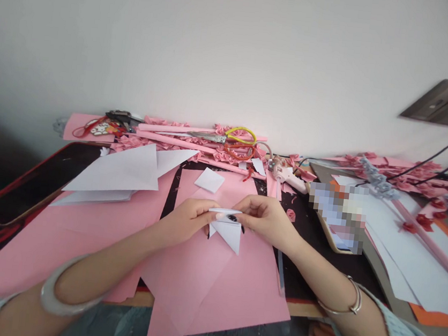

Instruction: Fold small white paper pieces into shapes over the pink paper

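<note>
A small piece of folded white paper (229, 236) is held up between both hands, over a pink sheet (250, 289). Its upper part is doubled into a narrow band, and a pointed flap hangs below. My left hand (196, 216) pinches the left end of the band between thumb and fingers. The right end is pinched by my right hand (262, 217), whose dark-nailed thumb presses on the front. Just beyond the hands lies a folded white square (209, 180) on the pink paper. The fingertips behind the folded paper are partly hidden.
White sheets (116, 169) lie on pink paper at left, beside a dark tablet-like slab (40, 185). Scissors (227, 139) rest on pink paper sticks at the back. A glue gun (288, 175), a phone (334, 224) and more white sheets (431, 267) are to the right.
</note>
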`<state>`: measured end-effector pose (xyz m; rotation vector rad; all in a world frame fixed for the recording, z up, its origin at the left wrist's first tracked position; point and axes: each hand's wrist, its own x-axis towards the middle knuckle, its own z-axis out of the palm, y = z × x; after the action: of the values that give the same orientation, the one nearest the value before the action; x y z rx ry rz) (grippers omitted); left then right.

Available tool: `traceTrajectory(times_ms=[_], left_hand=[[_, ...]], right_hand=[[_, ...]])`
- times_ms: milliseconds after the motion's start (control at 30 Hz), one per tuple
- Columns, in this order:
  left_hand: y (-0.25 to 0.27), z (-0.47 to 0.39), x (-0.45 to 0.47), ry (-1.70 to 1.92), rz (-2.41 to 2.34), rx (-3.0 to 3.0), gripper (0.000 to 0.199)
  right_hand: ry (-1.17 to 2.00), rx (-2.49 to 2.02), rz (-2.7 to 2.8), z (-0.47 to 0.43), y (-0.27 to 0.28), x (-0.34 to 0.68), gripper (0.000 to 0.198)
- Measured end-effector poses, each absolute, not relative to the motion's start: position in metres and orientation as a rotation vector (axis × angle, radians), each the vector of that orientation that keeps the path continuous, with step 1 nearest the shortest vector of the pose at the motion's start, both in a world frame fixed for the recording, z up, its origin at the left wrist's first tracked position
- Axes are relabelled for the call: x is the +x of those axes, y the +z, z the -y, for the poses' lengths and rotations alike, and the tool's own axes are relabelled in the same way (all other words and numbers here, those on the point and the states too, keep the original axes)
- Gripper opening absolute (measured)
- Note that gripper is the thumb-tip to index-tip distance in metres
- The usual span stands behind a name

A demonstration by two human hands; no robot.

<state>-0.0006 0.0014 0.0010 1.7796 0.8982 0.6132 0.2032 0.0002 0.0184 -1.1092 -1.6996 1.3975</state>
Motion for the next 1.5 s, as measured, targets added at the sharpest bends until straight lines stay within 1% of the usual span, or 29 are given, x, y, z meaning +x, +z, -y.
traceTrajectory(times_ms=[233,700,800,867,1000,1367,1500], left_hand=[[-0.001,-0.001,0.0,0.605,-0.87,1.745,0.029],[0.003,0.002,-0.001,0.515,-0.9,1.86,0.04],[0.006,0.003,0.0,0.53,-0.957,1.99,0.038],[0.007,0.003,0.001,0.576,-1.002,2.087,0.033],[0.006,0.004,0.001,0.632,-1.041,2.075,0.024],[0.005,0.005,0.003,0.609,-1.029,1.829,0.028],[0.006,0.005,0.003,0.598,-1.038,1.779,0.026]], right_hand=[[1.326,-1.113,1.716,0.001,0.016,0.204,0.016],[1.356,-1.141,1.717,-0.003,0.011,0.206,0.024],[1.383,-1.144,1.701,-0.004,0.012,0.205,0.025],[1.388,-1.148,1.691,-0.004,0.012,0.205,0.025],[1.419,-1.159,1.646,-0.003,0.012,0.203,0.025],[1.529,-1.141,1.6,-0.004,0.006,0.203,0.025],[1.533,-1.116,1.603,-0.004,0.005,0.202,0.024]])
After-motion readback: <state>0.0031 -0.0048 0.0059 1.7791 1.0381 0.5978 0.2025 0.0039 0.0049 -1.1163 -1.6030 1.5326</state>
